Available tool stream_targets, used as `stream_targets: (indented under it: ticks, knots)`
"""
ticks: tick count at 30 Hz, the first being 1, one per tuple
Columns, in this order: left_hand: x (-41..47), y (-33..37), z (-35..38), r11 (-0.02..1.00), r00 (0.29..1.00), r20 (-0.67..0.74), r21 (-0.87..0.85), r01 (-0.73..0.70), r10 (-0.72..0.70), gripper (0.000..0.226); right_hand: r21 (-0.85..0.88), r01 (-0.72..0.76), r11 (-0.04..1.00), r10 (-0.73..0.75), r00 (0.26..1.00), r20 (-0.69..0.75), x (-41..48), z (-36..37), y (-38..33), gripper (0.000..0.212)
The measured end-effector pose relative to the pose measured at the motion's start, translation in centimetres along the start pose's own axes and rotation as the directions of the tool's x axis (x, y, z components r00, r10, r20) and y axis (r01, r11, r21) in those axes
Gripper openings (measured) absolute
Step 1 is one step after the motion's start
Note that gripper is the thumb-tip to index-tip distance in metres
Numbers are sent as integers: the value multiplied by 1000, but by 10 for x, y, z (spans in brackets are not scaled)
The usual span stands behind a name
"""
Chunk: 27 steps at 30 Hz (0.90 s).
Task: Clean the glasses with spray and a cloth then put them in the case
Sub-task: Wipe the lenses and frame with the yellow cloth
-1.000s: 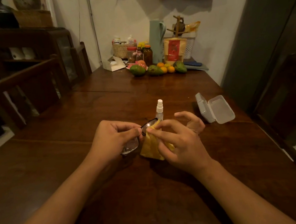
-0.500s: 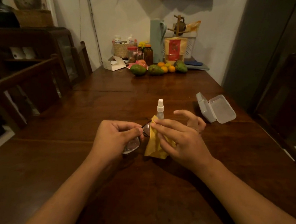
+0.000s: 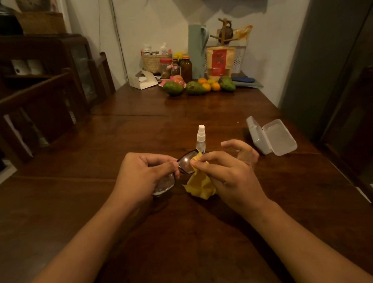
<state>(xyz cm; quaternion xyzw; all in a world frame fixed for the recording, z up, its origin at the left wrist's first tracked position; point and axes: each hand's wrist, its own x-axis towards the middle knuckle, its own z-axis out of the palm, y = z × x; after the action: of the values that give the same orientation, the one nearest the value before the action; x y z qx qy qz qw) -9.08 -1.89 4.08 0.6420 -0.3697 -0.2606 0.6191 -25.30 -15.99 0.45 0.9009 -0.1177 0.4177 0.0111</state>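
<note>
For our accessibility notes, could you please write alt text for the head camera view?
A person's left hand holds glasses while the right hand rubs one lens with a yellow cloth. Behind stand a spray bottle and an open case on a wooden table.

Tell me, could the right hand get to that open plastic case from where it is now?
Probably yes. The case lies open on the table just to the right of the right hand, with bare wood between them. But that hand is pinching the yellow cloth against the glasses, so it isn't free.
</note>
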Motion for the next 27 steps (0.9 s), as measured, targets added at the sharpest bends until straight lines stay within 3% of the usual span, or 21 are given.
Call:
stream_targets:
  ticks: [8,16,22,27]
  knots:
    - [-3,2,2,1000,1000,15,26,15,-15,8,-31,97,995,-98,994,-38,3,-1,-14,31]
    - [-4,6,2,999,1000,-29,38,-2,3,9,-45,-16,999,16,1000,-5,1,-2,-1,29]
    - [-3,6,0,997,999,-36,76,0,3,9,0,74,997,-74,997,26,1,-1,-9,25]
    - [-3,6,2,998,999,-45,68,4,-1,10,-13,8,1000,-7,999,33,1,-3,-5,24]
